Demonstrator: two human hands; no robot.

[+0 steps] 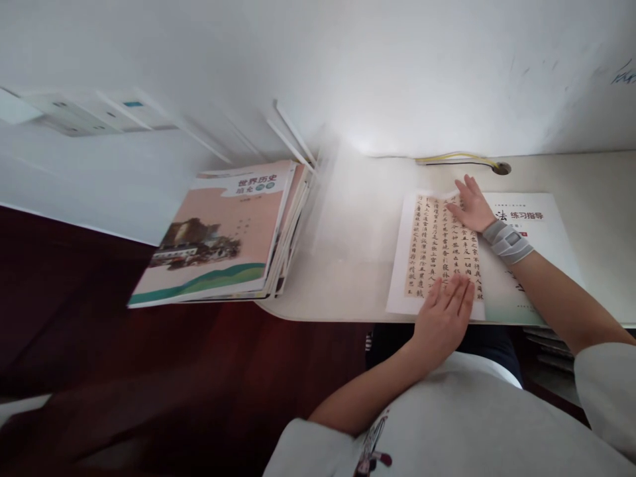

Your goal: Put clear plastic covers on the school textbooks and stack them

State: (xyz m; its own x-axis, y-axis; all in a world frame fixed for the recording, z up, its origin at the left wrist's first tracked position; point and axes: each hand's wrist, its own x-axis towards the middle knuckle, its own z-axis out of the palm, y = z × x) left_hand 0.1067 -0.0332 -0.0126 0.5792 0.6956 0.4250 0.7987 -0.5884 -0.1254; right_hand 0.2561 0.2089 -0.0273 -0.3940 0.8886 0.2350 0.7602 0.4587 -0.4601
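Your grey shirt fills the lower frame. Left to right: a stack of textbooks (223,235) overhangs the left end of the desk (342,265) above dark red floor (149,377); a nudge could likely tip it off. Next, the calligraphy sheet (437,252) lies at the front edge of the desk, partly over a practice book (536,225). Your left hand (444,318) presses its near edge, fingers (457,291) flat and spread, gripping nothing; your right hand (472,205), wrist braced, lies flat on its far edge. Uneven pressure might crease the sheet or slide it over the front edge. A cable (457,158) enters a hole by the white wall (348,66).
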